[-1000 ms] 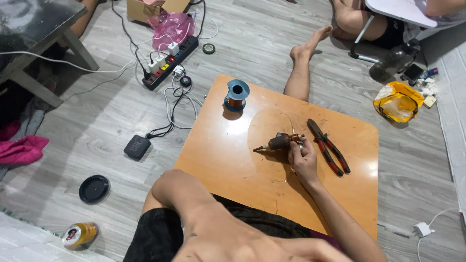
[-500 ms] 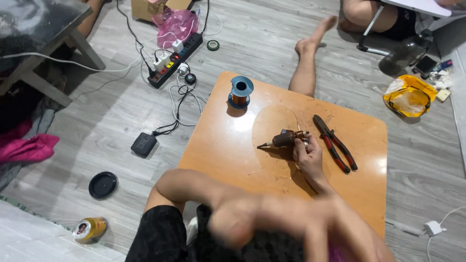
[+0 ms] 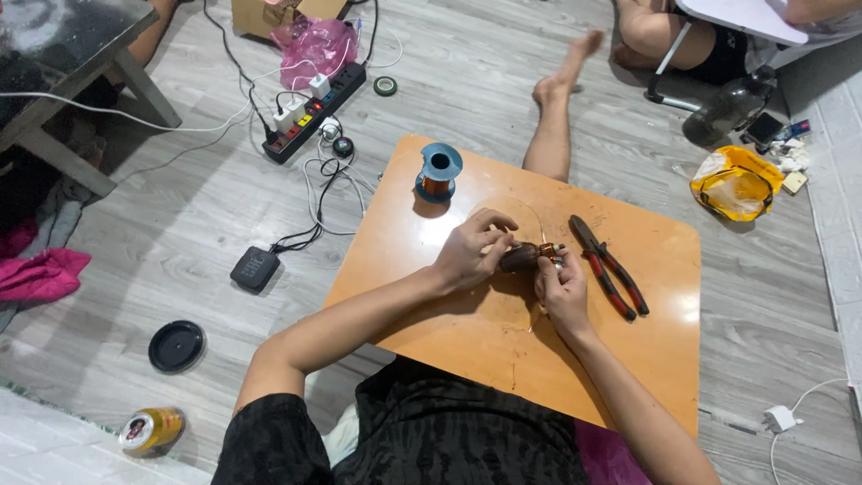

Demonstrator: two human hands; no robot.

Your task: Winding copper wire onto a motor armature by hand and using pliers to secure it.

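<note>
a low orange desk (image 3: 467, 341) stands at frame centre on a grey plank floor (image 3: 180, 207), with a power strip (image 3: 314, 112) at upper left. on the desk: a blue wire spool (image 3: 438, 173) and red-handled pliers (image 3: 609, 266). at desk centre, the left hand (image 3: 469, 251) and right hand (image 3: 564, 289) each keep a clenched grip on a small dark brown coil piece (image 3: 523, 259) with copper-coloured winding.

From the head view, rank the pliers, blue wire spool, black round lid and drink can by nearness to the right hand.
1. pliers, just right of the right hand
2. blue wire spool, table's far left corner
3. black round lid, floor, far left
4. drink can, floor, bottom left
</note>
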